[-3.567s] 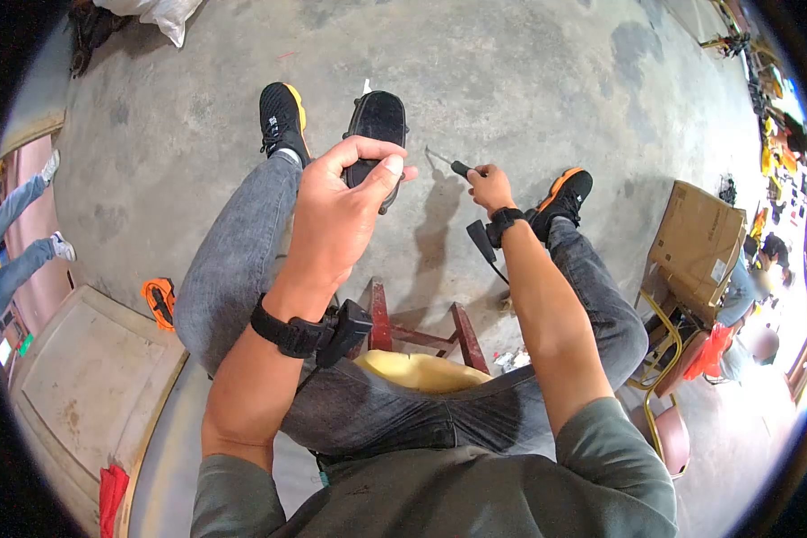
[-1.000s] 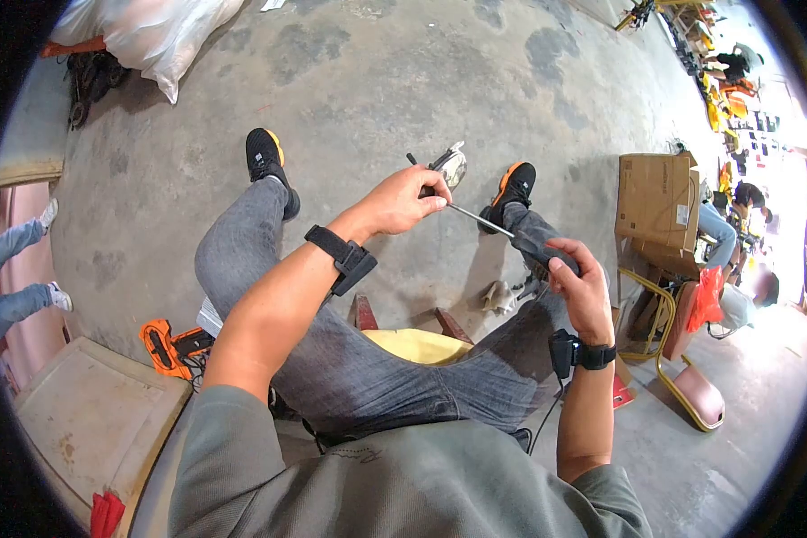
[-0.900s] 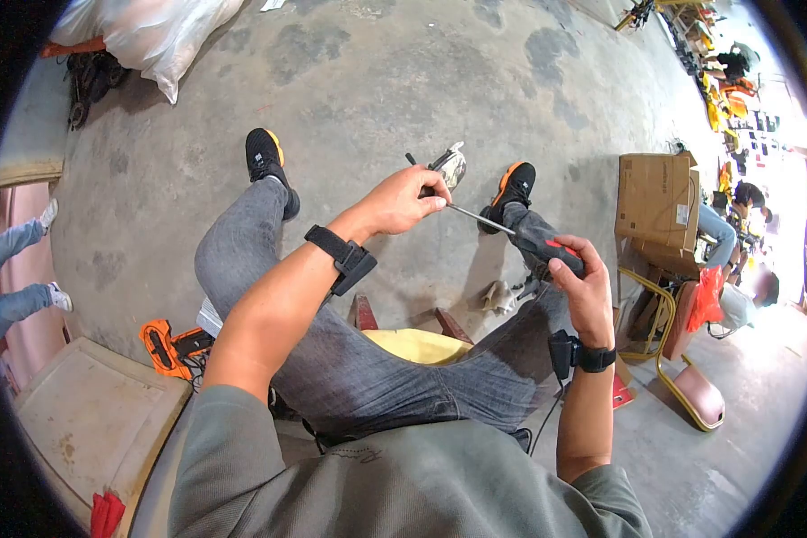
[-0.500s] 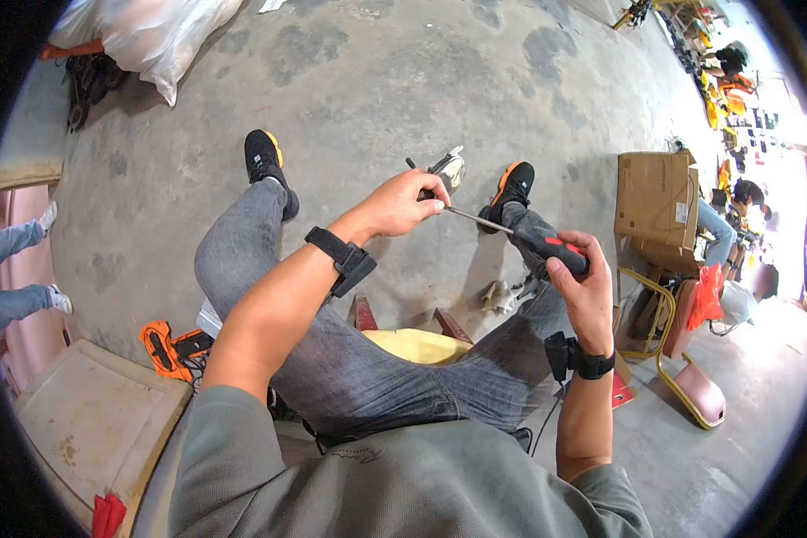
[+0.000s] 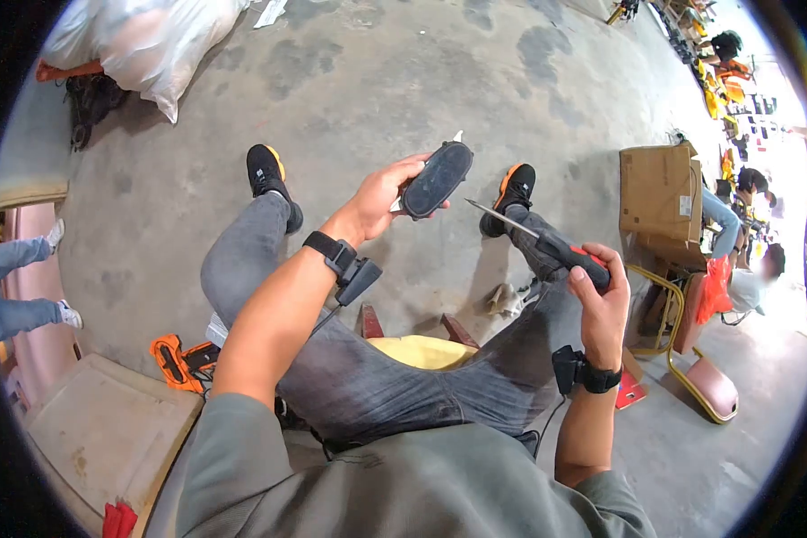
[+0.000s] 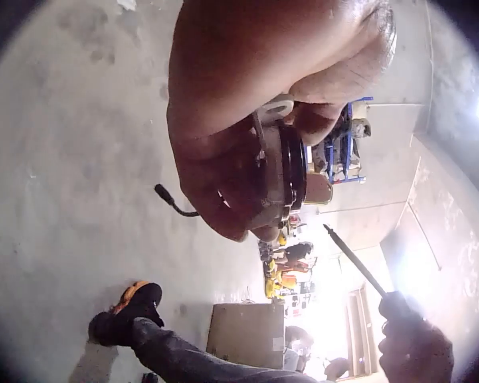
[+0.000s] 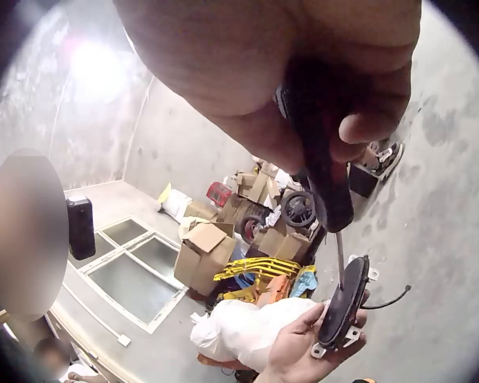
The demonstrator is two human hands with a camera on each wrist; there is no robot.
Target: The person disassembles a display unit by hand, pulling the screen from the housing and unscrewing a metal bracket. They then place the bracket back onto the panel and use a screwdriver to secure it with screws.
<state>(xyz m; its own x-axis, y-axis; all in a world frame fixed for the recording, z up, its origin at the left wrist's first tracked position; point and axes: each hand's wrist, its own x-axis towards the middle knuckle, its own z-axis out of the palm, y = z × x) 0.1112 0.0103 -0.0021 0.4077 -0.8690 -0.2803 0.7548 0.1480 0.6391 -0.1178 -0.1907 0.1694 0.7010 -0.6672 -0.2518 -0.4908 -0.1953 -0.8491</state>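
In the head view my left hand (image 5: 372, 199) grips an oval part (image 5: 438, 179) by its edges, its flat black face turned up. Pale mounting tabs stick out at its ends, and a short black cable (image 7: 393, 300) hangs from it in the right wrist view. My right hand (image 5: 605, 309) holds a screwdriver (image 5: 560, 253) by its black and red handle, the thumb along it. The bare shaft points left toward the oval part, its tip a short way off in the head view. In the left wrist view my fingers (image 6: 223, 191) hide much of the part.
Below my knees is a yellow seat (image 5: 421, 351) on red legs. A cardboard box (image 5: 659, 197) and a pink-seated chair (image 5: 710, 390) stand at right, with people behind. An orange tool (image 5: 177, 363) lies at left near a pale board (image 5: 108, 426). White sacks (image 5: 143, 45) are at upper left.
My left hand has turned the oval part so its black face shows upward. The screwdriver tip has come away from it, and my right hand has shifted slightly right.
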